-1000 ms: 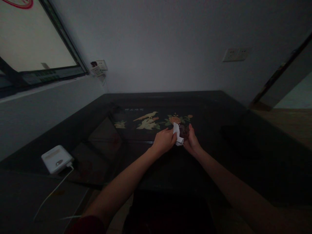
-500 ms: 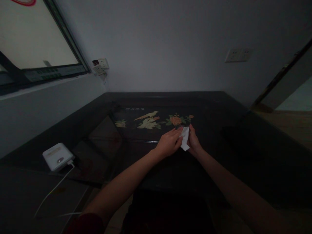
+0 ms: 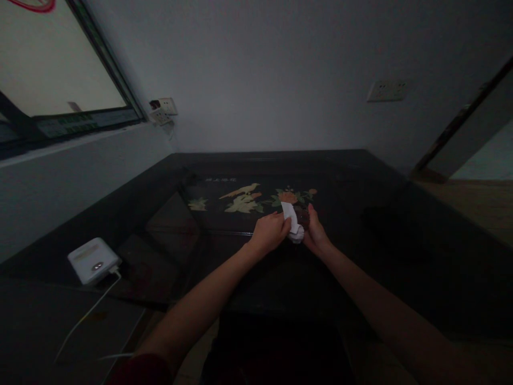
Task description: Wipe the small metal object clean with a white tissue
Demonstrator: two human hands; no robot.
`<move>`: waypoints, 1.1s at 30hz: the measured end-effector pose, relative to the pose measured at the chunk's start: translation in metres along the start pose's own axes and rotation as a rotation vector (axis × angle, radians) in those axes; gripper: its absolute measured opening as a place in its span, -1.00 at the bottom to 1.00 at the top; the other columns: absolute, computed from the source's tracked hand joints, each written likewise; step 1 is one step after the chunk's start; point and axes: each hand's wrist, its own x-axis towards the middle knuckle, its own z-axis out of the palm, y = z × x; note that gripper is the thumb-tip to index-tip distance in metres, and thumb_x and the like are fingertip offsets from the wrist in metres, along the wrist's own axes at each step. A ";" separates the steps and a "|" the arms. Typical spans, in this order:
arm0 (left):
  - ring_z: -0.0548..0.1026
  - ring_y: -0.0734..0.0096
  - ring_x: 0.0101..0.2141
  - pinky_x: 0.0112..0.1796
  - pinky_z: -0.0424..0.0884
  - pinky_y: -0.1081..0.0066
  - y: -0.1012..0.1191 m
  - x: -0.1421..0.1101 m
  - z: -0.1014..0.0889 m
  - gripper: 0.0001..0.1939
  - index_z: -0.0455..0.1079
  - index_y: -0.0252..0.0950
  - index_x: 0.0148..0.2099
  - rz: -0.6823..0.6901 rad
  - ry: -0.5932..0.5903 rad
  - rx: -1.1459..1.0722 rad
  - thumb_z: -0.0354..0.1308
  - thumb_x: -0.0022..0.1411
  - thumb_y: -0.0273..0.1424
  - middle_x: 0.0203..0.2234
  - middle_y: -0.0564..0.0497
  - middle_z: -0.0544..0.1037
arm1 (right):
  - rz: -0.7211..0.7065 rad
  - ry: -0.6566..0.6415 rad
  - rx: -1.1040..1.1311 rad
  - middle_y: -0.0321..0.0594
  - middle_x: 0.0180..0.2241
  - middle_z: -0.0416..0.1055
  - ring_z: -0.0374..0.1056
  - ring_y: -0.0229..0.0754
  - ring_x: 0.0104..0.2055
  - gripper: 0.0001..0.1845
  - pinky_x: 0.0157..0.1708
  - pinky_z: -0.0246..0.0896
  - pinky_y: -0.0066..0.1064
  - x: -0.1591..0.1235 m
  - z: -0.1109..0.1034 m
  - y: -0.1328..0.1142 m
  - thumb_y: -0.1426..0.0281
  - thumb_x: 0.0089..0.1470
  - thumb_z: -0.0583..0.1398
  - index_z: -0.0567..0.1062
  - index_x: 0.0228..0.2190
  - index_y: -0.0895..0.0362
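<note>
My left hand is closed on a white tissue, which hangs over the near side of a small dark brown object. My right hand grips that object from its right, the thumb side pressed along it. The object looks glassy, perhaps a small jar or bottle, but the dim light hides its kind. A pale crumpled or ribbed part shows at its lower end; whether it is tissue or a cap I cannot tell. Both hands are close together above the dark table.
A white box-shaped device with a plugged-in white cable stands on the table's left. Inlaid bird and flower pictures decorate the tabletop. Behind rises a grey wall with sockets; a window is at the left.
My left hand has shifted left with the white tissue, baring the dark brown object beside my right hand. The right hand stays nearly in place.
</note>
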 end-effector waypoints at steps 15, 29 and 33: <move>0.44 0.32 0.02 0.12 0.27 0.30 0.006 -0.008 0.001 -0.66 0.37 -0.34 -0.02 0.248 0.119 -0.178 -0.17 0.33 -0.37 -0.02 -0.12 0.50 | -0.022 0.052 -0.045 -0.21 -0.55 0.52 0.49 -0.06 -0.33 -0.57 -0.35 0.40 -0.33 0.008 -0.007 0.003 -0.02 0.03 0.11 0.48 -0.49 0.08; 0.38 0.30 0.06 0.21 0.09 0.17 0.000 0.002 0.008 -0.73 0.33 -0.35 -0.05 0.188 0.071 -0.160 -0.12 0.27 -0.47 -0.04 -0.14 0.49 | -0.069 0.025 -0.038 -0.24 -0.42 0.55 0.48 -0.12 -0.31 -0.64 -0.37 0.34 -0.36 0.010 -0.007 0.009 0.06 0.08 0.10 0.50 -0.36 0.07; 0.47 0.34 -0.06 0.18 0.16 0.25 0.004 -0.002 0.000 -0.78 0.39 -0.34 -0.18 0.160 0.064 -0.079 -0.09 0.26 -0.47 -0.15 -0.11 0.54 | -0.038 0.026 -0.016 -0.25 -0.47 0.54 0.47 -0.13 -0.36 -0.63 -0.39 0.35 -0.36 0.006 -0.004 0.007 0.08 0.11 0.07 0.50 -0.38 0.08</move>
